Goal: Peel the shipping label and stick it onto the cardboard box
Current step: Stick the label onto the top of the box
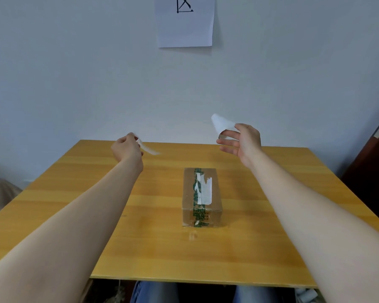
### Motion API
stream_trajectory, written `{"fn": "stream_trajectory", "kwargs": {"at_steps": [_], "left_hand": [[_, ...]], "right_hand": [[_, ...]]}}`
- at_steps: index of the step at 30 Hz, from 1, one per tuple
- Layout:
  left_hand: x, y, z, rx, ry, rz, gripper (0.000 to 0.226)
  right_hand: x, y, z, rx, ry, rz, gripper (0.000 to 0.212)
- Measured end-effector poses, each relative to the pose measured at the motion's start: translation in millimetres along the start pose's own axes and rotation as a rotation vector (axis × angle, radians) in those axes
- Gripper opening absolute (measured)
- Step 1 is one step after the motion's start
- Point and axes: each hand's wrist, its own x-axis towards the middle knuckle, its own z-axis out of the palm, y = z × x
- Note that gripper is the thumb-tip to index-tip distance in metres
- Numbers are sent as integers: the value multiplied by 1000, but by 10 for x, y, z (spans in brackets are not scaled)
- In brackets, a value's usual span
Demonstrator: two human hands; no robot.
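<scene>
A small brown cardboard box (214,193) sealed with green-printed tape and bearing a torn white patch on top stands in the middle of the wooden table (158,248). My left hand (127,148) is raised over the far left of the table, pinching a thin, blurred white strip (148,149). My right hand (242,142) is held up beyond and to the right of the box, thumb and fingertips holding a curled white label sheet (220,123). Both hands are well above and behind the box, apart from each other.
A white paper with a black drawn mark (185,20) hangs on the pale wall behind the table. A dark door or cabinet (374,162) stands at the right edge. My knees in jeans (155,293) show under the table's near edge.
</scene>
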Motion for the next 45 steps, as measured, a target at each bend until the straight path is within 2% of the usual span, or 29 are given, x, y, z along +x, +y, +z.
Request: {"fn": "stream_trajectory", "kwargs": {"at_steps": [4, 9, 12, 16, 19, 25, 30, 37, 41, 45], "left_hand": [[39, -62, -69, 31, 86, -25, 16], [78, -23, -98, 130, 198, -51, 31], [-56, -7, 0, 85, 1, -53, 19], [-365, 36, 204, 219, -384, 55, 12], [-559, 27, 375, 357, -597, 186, 19], [-755, -143, 582, 575, -813, 433, 41], [-754, -252, 611, 612, -824, 484, 48], [-735, -305, 611, 509, -757, 470, 41], [-731, -290, 602, 519, -801, 464, 55], [-717, -284, 601, 473, -721, 459, 33]], "right_hand": [[-4, 17, 3, -32, 3, 11, 27], [-5, 25, 1, -56, 9, 33, 27], [-11, 32, 20, -66, 8, 46, 27], [-31, 40, 80, -83, -20, 76, 28], [-58, 39, 131, -105, -58, 103, 30], [-106, 37, 176, -174, -99, 97, 33], [-150, 16, 186, -218, -148, 94, 33], [-256, 9, 191, -395, -286, 101, 36], [-307, 12, 192, -495, -363, 62, 46], [-317, 8, 210, -576, -369, 35, 44]]}}
